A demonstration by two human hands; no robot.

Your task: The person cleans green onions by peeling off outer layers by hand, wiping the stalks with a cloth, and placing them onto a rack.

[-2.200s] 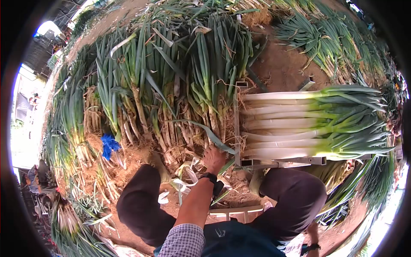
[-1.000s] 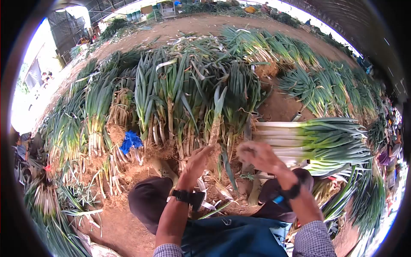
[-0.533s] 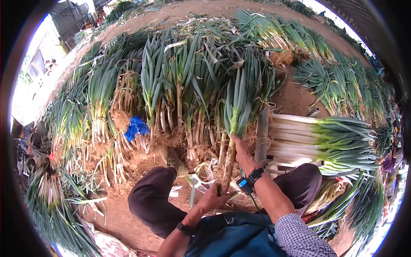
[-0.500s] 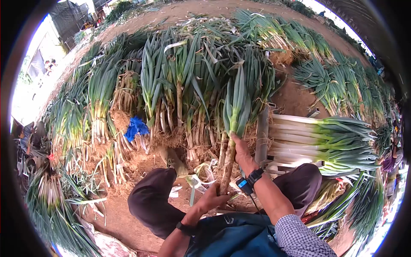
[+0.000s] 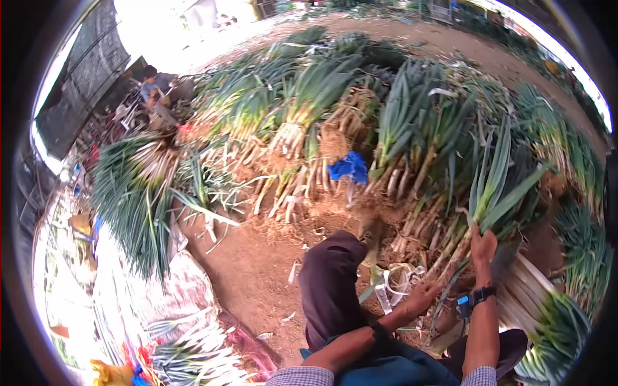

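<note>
A leek (image 5: 491, 186) with broad green leaves and a brownish, soil-stained stalk slants across the right of the head view. My right hand (image 5: 483, 248) is closed around its upper stalk, just under the leaves. Lower down, my left hand (image 5: 421, 298) is closed at the stalk's bottom end, its fingertips partly blurred. Right of my right wrist lies a pile of cleaned leeks (image 5: 531, 293) with bare white stalks. Unpeeled leeks (image 5: 412, 225) with roots stand just beyond my hands.
Bundled leeks (image 5: 299, 122) spread across the ground ahead. A blue plastic scrap (image 5: 348, 168) lies among the roots. White peelings (image 5: 393, 286) lie near my knee. At left are a leek bundle (image 5: 138, 206), a pale sack (image 5: 174, 283) and thinner onions (image 5: 199, 350). Another person (image 5: 153, 90) sits farther back.
The view has swung left, so my hands and the leek now appear farther right. The leek leans more to the right, and both hands still hold it.
</note>
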